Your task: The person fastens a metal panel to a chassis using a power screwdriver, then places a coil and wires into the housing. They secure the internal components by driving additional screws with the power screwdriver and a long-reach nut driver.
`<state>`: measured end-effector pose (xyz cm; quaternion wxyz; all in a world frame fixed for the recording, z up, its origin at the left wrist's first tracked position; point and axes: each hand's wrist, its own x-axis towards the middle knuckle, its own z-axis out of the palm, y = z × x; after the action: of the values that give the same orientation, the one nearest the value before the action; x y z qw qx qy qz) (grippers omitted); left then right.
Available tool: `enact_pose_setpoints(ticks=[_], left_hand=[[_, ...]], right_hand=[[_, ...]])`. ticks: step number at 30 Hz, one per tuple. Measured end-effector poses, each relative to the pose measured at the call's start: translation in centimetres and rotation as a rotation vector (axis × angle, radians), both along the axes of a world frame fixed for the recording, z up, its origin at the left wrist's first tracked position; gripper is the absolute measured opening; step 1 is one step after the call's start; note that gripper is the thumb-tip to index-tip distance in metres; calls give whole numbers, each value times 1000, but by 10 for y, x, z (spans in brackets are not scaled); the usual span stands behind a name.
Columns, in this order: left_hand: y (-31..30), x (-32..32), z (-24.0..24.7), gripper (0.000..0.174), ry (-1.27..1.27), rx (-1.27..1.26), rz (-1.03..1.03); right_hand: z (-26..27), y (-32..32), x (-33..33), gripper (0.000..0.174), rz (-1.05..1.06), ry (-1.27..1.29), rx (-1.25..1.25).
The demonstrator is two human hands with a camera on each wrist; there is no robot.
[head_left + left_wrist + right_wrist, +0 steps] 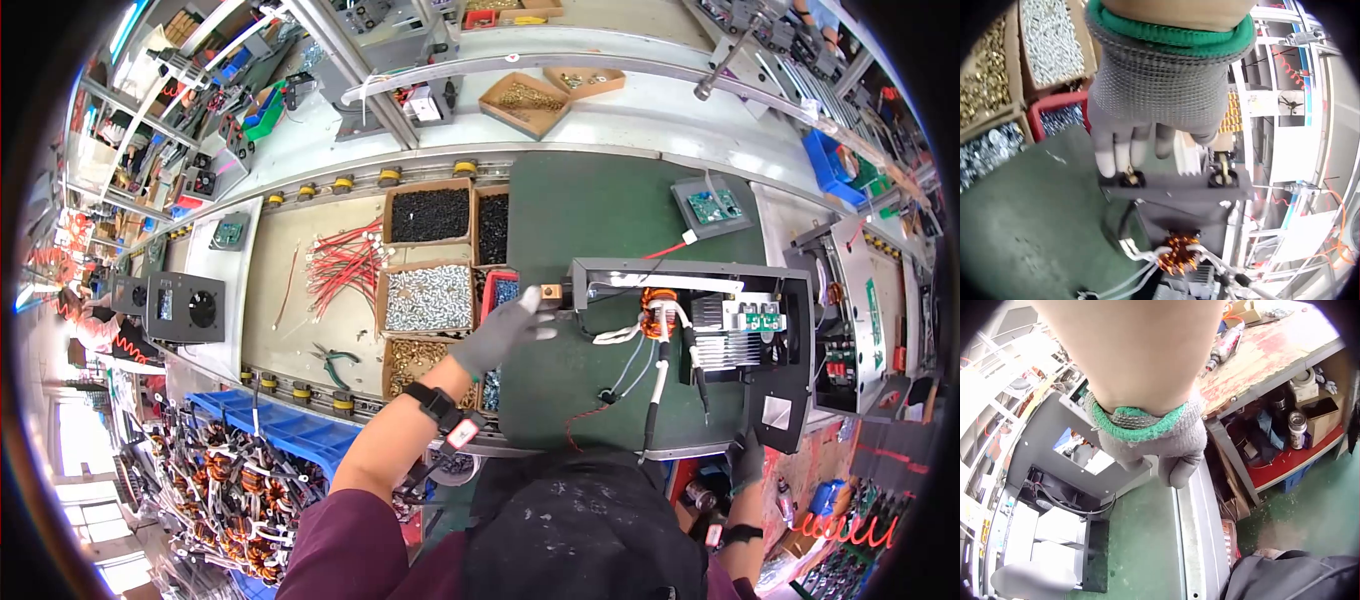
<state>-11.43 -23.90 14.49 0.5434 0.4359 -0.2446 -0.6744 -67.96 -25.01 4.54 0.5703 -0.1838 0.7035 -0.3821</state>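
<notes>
A grey metal chassis (690, 268), one side open, lies on the green work surface with a copper-wound toroid coil (660, 312) and white leads inside. My gloved left hand (505, 330) is at its left end. There, the fingertips touch a brass terminal (1130, 177) in a black round bushing, fingers extended downward. Beside it on the same end panel stands a second brass terminal (1224, 172), away from the fingers. Down at the front table edge is my gloved right hand (1154, 453), fingers loosely bent right by the corner of the chassis's grey end panel (1079, 450).
Cardboard boxes of black screws (430, 215), silver screws (428, 297) and brass parts (415, 365) stand left of the green surface. Red wires (345, 265) and pliers (335, 365) lie farther left. A circuit board (712, 207) sits behind the chassis; another unit (840, 330) stands right.
</notes>
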Motion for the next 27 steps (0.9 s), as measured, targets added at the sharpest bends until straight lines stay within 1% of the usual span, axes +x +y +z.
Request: enact_pose_setpoints(ticks=[1, 2, 4, 5, 6, 7, 8, 9, 10, 11, 12, 13, 14, 15, 16, 17, 18, 20, 22, 23, 24, 25, 27], left_hand=[[11, 17, -15, 51, -127, 109, 20], [22, 34, -32, 45, -250, 225, 35], [41, 71, -71, 35, -424, 348, 79], [45, 79, -76, 35, -420, 351, 64], [47, 82, -81, 32, -606, 395, 3], [46, 81, -85, 29, -787, 424, -61], [43, 75, -90, 29, -766, 398, -90], [39, 65, -95, 29, -1013, 302, -132], [31, 57, -101, 29, -1257, 190, -163], [20, 54, -106, 29, -1234, 156, -187], [11, 53, -110, 30, -1412, 136, -324], [4, 52, -114, 31, -1595, 115, -457], [-4, 49, -110, 31, -1588, 95, -465], [-10, 48, -101, 33, -1640, 132, -601], [-14, 49, -93, 34, -1691, 176, -735], [-16, 52, -90, 41, -1678, 161, -810], [-18, 52, -90, 41, -1678, 165, -808], [-19, 53, -92, 36, -1690, 156, -842], [-18, 55, -94, 36, -1670, 171, -802], [-17, 55, -96, 37, -1655, 130, -752], [-9, 56, -100, 38, -1639, 94, -704], [3, 57, -103, 38, -1640, 136, -701], [20, 59, -105, 41, -1525, -46, -404]], right_hand=[[20, 8, 15, 24, 33, 132, 3], [20, 18, 8, 24, 29, 133, 14], [21, 45, -14, 21, 53, -2, 11], [29, 51, -11, 22, 114, 32, 26], [43, 55, 0, 22, 95, 42, 28], [60, 52, 20, 20, 178, 109, 45], [86, 47, 43, 19, 253, 186, 60], [124, 34, 90, 15, 277, 214, -83], [138, 23, 108, 16, 345, 358, -192], [156, 9, 120, 20, 420, 321, -254], [180, -9, 158, 21, 512, 650, -470], [190, -24, 177, 21, 479, 544, -581], [206, -40, 205, 22, 450, 487, -618], [211, -56, 216, 25, 506, 356, -595], [215, -72, 231, 27, 555, 311, -499], [213, -87, 245, 31, 608, 245, -380], [213, -98, 258, 29, 587, 108, -207], [183, -126, 259, 29, 627, -237, 107], [153, -142, 267, 34, 356, -500, 47], [151, -149, 274, 36, 212, -738, 47], [153, -152, 278, 36, 215, -758, 57], [145, -152, 278, 34, 248, -755, 23], [128, -154, 273, 30, 276, -744, -18]])
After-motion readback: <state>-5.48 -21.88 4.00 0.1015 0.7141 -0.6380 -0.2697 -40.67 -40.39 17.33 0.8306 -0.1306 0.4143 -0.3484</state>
